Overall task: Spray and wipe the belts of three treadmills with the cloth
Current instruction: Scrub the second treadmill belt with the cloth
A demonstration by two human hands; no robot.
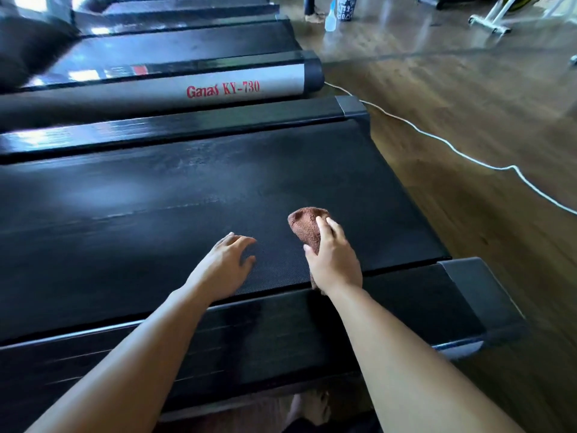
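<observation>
My right hand clamps the brown cloth onto the belt near its close edge, cloth poking out ahead of my fingers. My left hand rests just beside it, fingers spread, holding nothing. The belt's long run stretches leftward, so I judge the wipe goes that way, past my left hand. Far off, the spray bottle stands on the floor.

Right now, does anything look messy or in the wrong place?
A white cable snakes loose across the wooden floor, where someone might trip on it. The spray bottle stands far off on the floor beside a cup. Pale streaks mark the belt.
</observation>
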